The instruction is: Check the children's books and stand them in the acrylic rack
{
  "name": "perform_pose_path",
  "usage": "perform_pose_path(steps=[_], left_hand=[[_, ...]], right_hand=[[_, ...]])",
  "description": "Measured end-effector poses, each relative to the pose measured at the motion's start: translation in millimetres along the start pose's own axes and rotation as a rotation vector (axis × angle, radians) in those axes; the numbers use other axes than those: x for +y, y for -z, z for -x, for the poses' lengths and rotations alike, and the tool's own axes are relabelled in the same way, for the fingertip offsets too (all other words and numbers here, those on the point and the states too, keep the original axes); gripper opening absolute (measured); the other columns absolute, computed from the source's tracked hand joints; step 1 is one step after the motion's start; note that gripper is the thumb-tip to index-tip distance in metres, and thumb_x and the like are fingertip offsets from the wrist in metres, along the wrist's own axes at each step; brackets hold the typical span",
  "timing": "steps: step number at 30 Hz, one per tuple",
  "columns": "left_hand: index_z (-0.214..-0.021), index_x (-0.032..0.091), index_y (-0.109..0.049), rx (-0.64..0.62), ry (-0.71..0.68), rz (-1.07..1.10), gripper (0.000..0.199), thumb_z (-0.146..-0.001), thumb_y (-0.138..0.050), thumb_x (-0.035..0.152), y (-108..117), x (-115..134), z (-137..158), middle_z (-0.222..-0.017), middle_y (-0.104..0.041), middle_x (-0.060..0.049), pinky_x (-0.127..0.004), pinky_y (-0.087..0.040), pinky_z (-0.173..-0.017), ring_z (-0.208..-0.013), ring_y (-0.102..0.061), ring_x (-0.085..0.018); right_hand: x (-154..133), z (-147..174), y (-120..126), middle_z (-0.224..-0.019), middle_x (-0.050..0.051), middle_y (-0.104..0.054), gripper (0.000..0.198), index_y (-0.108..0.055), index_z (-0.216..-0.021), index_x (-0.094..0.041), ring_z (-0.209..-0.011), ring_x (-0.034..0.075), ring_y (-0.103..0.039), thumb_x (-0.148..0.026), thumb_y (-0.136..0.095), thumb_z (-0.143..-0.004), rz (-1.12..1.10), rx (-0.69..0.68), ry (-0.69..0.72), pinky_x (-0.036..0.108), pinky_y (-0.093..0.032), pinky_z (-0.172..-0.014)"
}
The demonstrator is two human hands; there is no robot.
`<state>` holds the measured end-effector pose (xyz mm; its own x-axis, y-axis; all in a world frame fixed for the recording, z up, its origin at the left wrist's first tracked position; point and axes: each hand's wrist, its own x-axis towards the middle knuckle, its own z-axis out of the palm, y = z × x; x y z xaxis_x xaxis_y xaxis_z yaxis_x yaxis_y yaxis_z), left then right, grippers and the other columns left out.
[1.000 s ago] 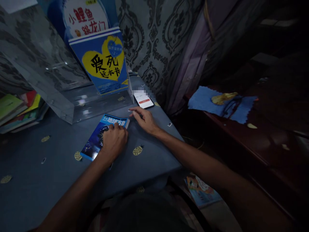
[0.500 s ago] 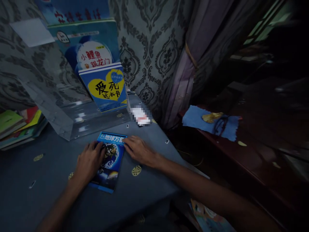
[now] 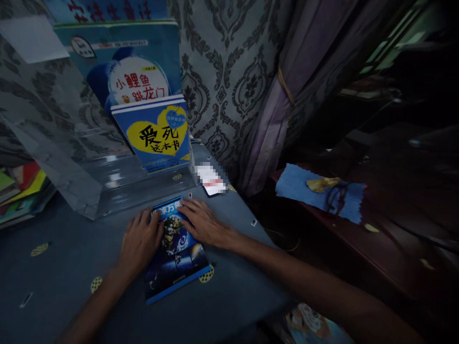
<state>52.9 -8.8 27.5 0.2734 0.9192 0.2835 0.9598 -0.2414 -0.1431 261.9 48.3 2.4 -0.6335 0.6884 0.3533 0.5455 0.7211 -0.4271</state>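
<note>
A blue book (image 3: 177, 260) with a picture of the globe on its cover lies on the table in front of me. My left hand (image 3: 141, 241) rests over its left edge, fingers stretched toward the title. On the upper right of the cover lies my right hand (image 3: 202, 222), its fingers extended and slightly apart, hiding part of the title. Neither hand is seen wrapped round the book. Behind it, a clear plastic stand (image 3: 81, 191) holds upright books, among them a blue one with a yellow heart (image 3: 156, 136) and a teal one (image 3: 139, 57).
Beside the stand lies a phone-like white item (image 3: 211, 180), partly blurred out. A pile of books (image 3: 25, 191) is at the left. To the right, beyond the table edge, a blue cloth (image 3: 321, 191) lies on a dark red surface (image 3: 344, 243). A patterned curtain (image 3: 225, 81) hangs behind.
The book has turned under my hands, its lower edge swinging to the right. My right hand has come further onto the cover. The view has shifted slightly.
</note>
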Motion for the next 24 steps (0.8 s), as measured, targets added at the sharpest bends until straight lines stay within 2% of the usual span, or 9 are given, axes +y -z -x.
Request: perform_pose_path(steps=[3,10,20,24], left_hand=[[-0.120,0.018,-0.062,0.054,-0.005,0.032,0.031,-0.103,-0.040,0.029,-12,-5,1,-0.133,-0.065,-0.017,-0.047,-0.055,-0.095,-0.120,-0.063,-0.031],[-0.123,0.016,-0.061,0.078,-0.020,0.050,0.032,-0.102,-0.041,0.031,-21,-9,4,-0.132,-0.067,-0.018,-0.051,-0.050,-0.104,-0.124,-0.063,-0.034],[-0.128,0.015,-0.061,0.063,0.001,0.171,0.036,-0.103,-0.040,0.031,-28,-18,10,-0.142,-0.063,-0.017,-0.053,-0.045,-0.110,-0.134,-0.058,-0.032],[-0.133,0.017,-0.061,0.058,0.019,0.221,0.041,-0.104,-0.036,0.032,-33,-22,13,-0.145,-0.060,-0.017,-0.057,-0.043,-0.110,-0.138,-0.054,-0.033]], right_hand=[[-1,-7,3,-0.149,0.016,-0.056,0.035,-0.061,-0.132,-0.019,-0.142,0.029,-0.047,-0.032,-0.058,-0.100,0.018,-0.045,-0.005,0.050,-0.042,-0.116],[-1,-12,4,-0.150,0.019,-0.055,0.050,-0.054,-0.142,-0.008,-0.143,0.030,-0.046,-0.037,-0.056,-0.101,0.024,-0.084,-0.068,0.051,-0.039,-0.117],[-2,-7,-4,-0.156,0.016,-0.049,0.051,-0.052,-0.147,-0.015,-0.150,0.027,-0.039,-0.042,-0.050,-0.103,0.067,-0.092,-0.097,0.052,-0.033,-0.121],[-5,0,-6,-0.160,0.018,-0.042,0.056,-0.047,-0.151,-0.012,-0.153,0.028,-0.034,-0.041,-0.048,-0.104,0.113,-0.131,-0.131,0.052,-0.029,-0.124]])
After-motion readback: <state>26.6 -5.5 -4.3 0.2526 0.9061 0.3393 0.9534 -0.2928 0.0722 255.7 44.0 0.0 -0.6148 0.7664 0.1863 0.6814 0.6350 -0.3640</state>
